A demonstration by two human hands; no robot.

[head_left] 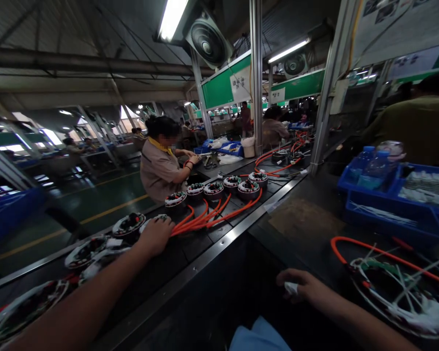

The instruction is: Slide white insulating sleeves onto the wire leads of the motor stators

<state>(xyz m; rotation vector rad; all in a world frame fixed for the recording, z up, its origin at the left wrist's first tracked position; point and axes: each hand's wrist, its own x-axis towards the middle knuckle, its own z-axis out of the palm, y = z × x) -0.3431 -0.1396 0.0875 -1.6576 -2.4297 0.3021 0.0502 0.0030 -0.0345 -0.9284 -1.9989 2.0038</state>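
My left hand [156, 236] reaches across the line, its fingers curled over a ring-shaped motor stator [150, 223] with white-wrapped windings. Most of that stator is hidden under the hand. Beside the fingers, a bundle of orange cables [193, 225] runs to a group of similar stators [214, 190]. Low on the right, my right hand [303, 286] hangs over the dark gap by the bench, fingers bent around a small white piece [291, 288], which may be cloth or tape. A stator with loose white ties [398, 297] lies to its right, an orange cable looping behind it.
Several stators [89, 251] line the near left of the conveyor, which has a metal edge [223, 241]. Blue bins [391, 214] with bottles and white ties stand at right. A co-worker [164, 161] sits across the line. A metal post [325, 92] rises beside the bench.
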